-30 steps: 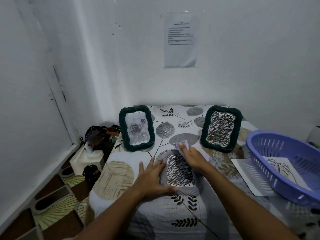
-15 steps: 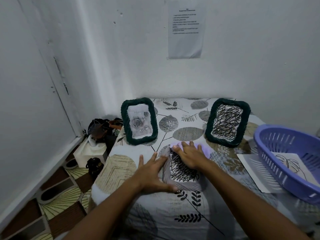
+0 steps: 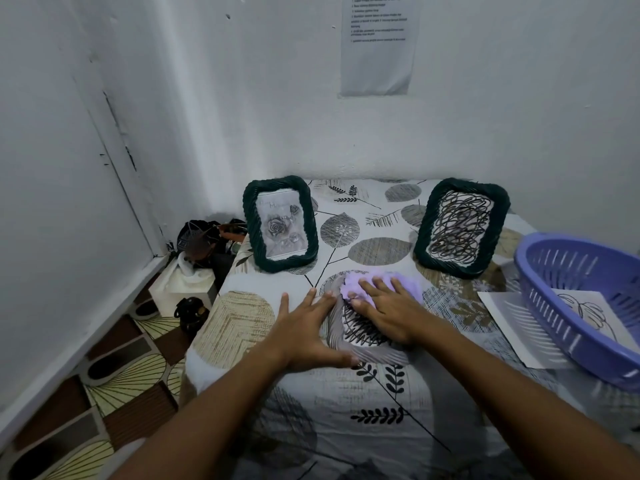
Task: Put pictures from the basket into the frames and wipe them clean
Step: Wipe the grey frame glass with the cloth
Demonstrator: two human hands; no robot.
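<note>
Frame (image 3: 363, 348) is lying flat, half hidden under both hands. Left hand (image 3: 304, 334) is pressing spread on its edge; right hand (image 3: 391, 306) is pressing the cloth (image 3: 356, 284) flat-fingered on top.

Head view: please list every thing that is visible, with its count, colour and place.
Standing picture frames: 2, dark green, back of table.
Flat picture frame: 1, grey, lying at table centre.
Cloth: 1, lilac, on the flat frame.
Basket: 1, purple, right table edge.
Leaf drawing: 1, white, inside basket.
Paper sheet: 1, white, partly under basket.
Tablecloth: 1, leaf pattern.
Wall notice: 1, white.
Left hand: 1, flat, steadying the flat frame.
Right hand: 1, pressing the cloth.
</note>
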